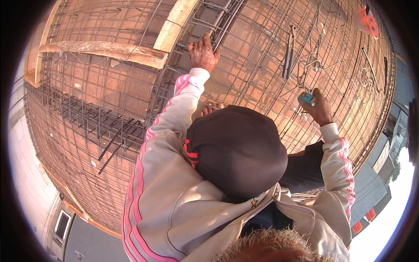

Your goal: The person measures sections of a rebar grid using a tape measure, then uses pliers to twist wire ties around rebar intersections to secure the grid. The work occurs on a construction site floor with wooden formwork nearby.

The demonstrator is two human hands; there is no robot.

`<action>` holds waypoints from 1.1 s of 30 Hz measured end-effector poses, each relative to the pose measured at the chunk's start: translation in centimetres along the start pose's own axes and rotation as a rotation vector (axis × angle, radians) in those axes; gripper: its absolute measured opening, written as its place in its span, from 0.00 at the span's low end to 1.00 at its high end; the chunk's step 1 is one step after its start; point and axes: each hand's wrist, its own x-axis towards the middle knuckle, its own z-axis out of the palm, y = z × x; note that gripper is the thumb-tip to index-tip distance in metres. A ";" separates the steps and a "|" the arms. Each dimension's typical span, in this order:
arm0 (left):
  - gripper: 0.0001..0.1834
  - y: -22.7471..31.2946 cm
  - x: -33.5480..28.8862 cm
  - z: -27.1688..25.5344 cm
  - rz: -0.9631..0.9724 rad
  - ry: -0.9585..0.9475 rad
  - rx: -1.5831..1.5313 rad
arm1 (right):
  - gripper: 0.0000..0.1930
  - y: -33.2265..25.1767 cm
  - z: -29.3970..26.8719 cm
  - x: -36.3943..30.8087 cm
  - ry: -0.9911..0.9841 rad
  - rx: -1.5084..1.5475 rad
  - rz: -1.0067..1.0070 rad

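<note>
My left hand point(204, 54) reaches up to the bars of a narrow rebar cage point(205, 19). Its fingers are spread over the steel, and a pale thin piece shows at the fingertips; I cannot tell if it is held. My right hand point(321, 109) is closed around a small teal, rounded object point(306, 98) just above the rebar mesh point(257, 56); its kind is partly hidden by the fingers. Between the hands lies a pair of pincers point(289, 52) with dark handles. Beside them is a loose bundle of bent wire point(312, 65).
Wooden planks point(104, 49) lie across the mesh at the left. An orange object with round holes point(365, 22) sits at the far right. A loose rod point(370, 67) lies below it. Bare toes point(211, 108) and a dark knee point(238, 150) are in the middle.
</note>
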 end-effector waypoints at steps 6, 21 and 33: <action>0.37 4.0 1.0 -4.0 0.029 0.176 -0.128 | 0.28 -5.2 -1.5 1.1 -0.231 0.607 -0.230; 0.18 8.9 -5.4 -9.9 -0.785 -0.673 -1.324 | 0.44 -16.0 6.1 5.8 -0.308 0.175 -0.523; 0.20 3.5 -3.9 -12.7 -0.646 -0.702 -1.475 | 0.46 -17.9 4.7 6.0 -0.562 0.446 -0.617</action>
